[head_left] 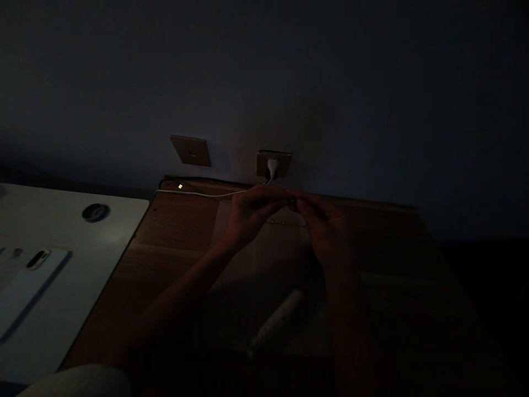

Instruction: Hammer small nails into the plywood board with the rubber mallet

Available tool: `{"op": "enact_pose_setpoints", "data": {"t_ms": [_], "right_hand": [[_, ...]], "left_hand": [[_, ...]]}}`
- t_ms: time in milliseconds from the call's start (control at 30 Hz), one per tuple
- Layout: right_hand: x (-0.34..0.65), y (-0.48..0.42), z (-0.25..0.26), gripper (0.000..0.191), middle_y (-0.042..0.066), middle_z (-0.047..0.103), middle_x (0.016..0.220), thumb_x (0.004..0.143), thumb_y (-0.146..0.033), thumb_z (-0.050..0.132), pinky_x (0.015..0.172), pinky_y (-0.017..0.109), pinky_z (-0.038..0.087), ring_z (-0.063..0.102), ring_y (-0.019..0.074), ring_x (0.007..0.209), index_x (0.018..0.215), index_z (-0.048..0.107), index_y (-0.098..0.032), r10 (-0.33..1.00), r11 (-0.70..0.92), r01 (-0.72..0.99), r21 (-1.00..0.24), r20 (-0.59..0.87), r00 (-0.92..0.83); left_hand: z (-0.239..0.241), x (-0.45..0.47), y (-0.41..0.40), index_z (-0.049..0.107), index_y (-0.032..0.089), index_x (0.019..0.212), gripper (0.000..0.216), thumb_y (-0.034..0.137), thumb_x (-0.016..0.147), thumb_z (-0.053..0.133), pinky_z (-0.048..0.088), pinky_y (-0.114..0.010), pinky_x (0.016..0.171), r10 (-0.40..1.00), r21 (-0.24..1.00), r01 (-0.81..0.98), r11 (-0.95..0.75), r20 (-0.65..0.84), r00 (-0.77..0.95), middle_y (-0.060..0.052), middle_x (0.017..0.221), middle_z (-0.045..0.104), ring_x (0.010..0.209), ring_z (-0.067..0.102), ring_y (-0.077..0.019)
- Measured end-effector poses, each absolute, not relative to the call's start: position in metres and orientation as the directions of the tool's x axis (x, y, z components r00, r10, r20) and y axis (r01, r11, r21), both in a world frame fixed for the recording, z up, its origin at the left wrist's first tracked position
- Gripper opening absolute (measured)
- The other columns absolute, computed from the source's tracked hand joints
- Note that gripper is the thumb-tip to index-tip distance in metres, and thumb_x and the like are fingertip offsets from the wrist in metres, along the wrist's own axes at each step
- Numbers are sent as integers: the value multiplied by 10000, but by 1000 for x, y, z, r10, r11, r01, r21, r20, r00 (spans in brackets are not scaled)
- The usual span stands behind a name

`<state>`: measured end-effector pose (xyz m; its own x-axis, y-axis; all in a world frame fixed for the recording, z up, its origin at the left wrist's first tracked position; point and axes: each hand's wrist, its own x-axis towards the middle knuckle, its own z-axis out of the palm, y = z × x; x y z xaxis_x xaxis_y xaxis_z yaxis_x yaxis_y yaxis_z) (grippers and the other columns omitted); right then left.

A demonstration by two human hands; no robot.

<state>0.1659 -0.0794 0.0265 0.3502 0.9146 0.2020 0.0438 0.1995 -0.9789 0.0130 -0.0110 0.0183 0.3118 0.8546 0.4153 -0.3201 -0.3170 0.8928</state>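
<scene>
Very dark room. Left hand [252, 212] and right hand [326, 226] up close together over the far part of a brown wooden surface [173, 248], fingertips almost touching. Both pinched narrow on a small dark thing [292, 203] held between them, too dim to say what. Just under the hands, a thin pale line [285, 222] lying on the wood. Behind the hands, on the wall, a socket [283, 160] with a white plug [273, 166] in it. From there, a white cable [198, 193] running left along the back edge, passing just beside the left hand. A tiny bright light [180, 187] near the cable's far end. Another square plate [190, 150] on the wall further left. Nearer, on the wood, a white stick-shaped thing [276, 320], lying slanted, well apart from both hands. Off to the left, a white surface [82, 275] with a phone [28, 278] lying face down and a small round thing [96, 212].
</scene>
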Motion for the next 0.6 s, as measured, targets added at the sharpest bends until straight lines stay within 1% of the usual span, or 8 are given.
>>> {"op": "enact_pose_setpoints", "data": {"t_ms": [67,167,233,367,500,600], "right_hand": [[167,-79,25,128,-7,833,1031,879,-382,806,934,399,593,763,210,930,988,854,-335,921,189,-14,-982,173,349],[169,-78,24,111,-16,829,1001,851,-371,835,927,382,586,756,199,927,956,852,-338,929,185,-77,-980,149,338],[170,-78,24,115,-17,824,971,830,-368,854,903,370,588,752,191,905,938,846,-331,934,175,-96,-980,134,332],[171,-79,26,137,-20,806,882,799,-377,881,825,353,600,739,172,800,907,826,-312,934,142,-116,-983,94,345],[171,-80,29,133,-15,820,918,800,-386,883,862,358,600,751,179,847,903,838,-314,939,145,-140,-980,91,332],[170,-81,31,175,-11,832,997,779,-381,897,939,390,595,762,203,944,940,850,-329,953,146,-161,-976,95,289]], "left_hand": [[18,12,-10,860,244,895,137,374,851,859,630,-326,856,843,893,-304,-333,426,328,-64,963,822,916,771,-204],[17,11,-9,864,261,904,124,375,855,860,623,-329,861,819,875,-319,-363,463,339,-67,986,812,936,762,-201],[18,10,-8,865,263,912,133,381,851,865,622,-332,863,805,872,-320,-371,474,358,-70,992,807,944,758,-202],[19,9,-7,864,263,908,162,413,847,865,620,-355,865,780,872,-289,-395,485,395,-72,957,812,932,754,-212],[20,9,-8,862,254,896,164,406,837,874,616,-332,846,813,889,-304,-343,443,377,-66,948,804,910,749,-197],[20,9,-8,861,252,893,138,380,842,872,617,-325,852,840,903,-315,-292,400,367,-58,965,801,922,750,-194]]}}
